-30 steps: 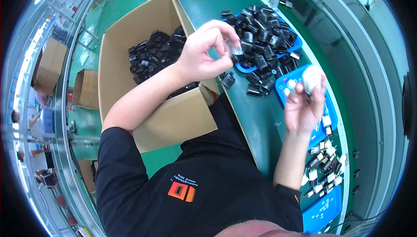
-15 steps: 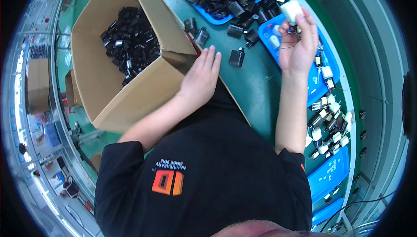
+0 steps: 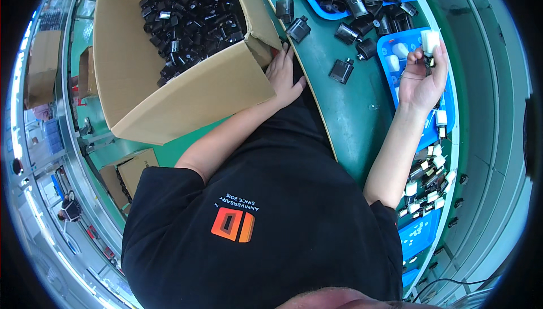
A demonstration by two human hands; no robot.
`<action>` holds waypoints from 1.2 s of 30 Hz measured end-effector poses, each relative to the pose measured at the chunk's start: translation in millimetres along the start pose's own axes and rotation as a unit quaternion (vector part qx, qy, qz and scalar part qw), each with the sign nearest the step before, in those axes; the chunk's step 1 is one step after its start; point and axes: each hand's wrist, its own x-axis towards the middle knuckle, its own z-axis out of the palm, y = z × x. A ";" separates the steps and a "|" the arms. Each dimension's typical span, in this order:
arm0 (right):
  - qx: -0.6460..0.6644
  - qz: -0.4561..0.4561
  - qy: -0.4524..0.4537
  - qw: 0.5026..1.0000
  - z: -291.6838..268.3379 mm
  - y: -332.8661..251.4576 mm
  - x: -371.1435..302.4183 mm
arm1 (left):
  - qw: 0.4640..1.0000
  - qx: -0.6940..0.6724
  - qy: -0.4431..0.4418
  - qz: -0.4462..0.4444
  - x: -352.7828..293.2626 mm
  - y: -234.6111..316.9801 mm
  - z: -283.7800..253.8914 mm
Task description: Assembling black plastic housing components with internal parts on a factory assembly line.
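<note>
My right hand [image 3: 425, 80] is closed on a white plastic part [image 3: 430, 42], held upright above a blue tray [image 3: 385, 44]. Small dark pieces and thin wires show below the white part, partly hidden by my fingers. My left hand [image 3: 284, 78] has its fingers stretched out beside the corner of a large cardboard box [image 3: 192, 115], at the edge of the green table [image 3: 353, 114]. Its fingertips are near the box flap, and nothing shows in it. Many black plastic housings [image 3: 195, 17] fill the bottom of the box.
Loose black housings [image 3: 341, 71] lie on the table between my hands. Another blue tray [image 3: 320, 10], at the far side, is heaped with them. White and black assemblies [image 3: 432, 173] lie in a pile at the right, beside a further blue tray [image 3: 416, 238]. A smaller carton [image 3: 137, 173] sits lower left.
My left hand has slid from the table edge down beside the box corner. My right hand still holds the white part. The whole view has shifted, with table and trays now farther right.
</note>
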 end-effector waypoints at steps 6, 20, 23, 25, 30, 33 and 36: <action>0.006 -0.002 -0.006 1.000 -7.8 -7.2 4.5 | 0.970 -0.009 -0.240 0.044 -82.2 38.2 -14.8; -0.016 0.029 -0.109 0.994 -36.6 5.4 6.0 | 0.896 -0.375 -0.213 0.105 68.1 15.3 -351.2; -0.035 0.015 -0.134 0.990 -25.9 2.0 6.7 | 0.987 -0.034 -0.125 -0.097 118.9 -94.3 -309.3; -0.026 -0.003 -0.137 0.990 -26.0 -0.2 6.0 | 0.952 0.163 -0.232 -0.115 123.2 -159.2 -260.4; -0.045 -0.025 -0.112 0.992 -28.4 -4.6 -0.7 | 0.904 0.267 -0.329 -0.063 91.0 -219.7 -177.5; -0.045 -0.007 -0.118 0.992 -31.3 -2.0 0.5 | 0.931 0.228 -0.281 -0.050 90.6 -233.0 -172.5; -0.055 0.007 -0.108 0.993 -28.6 0.4 -1.8 | 0.941 0.187 -0.257 -0.112 92.8 -224.9 -175.5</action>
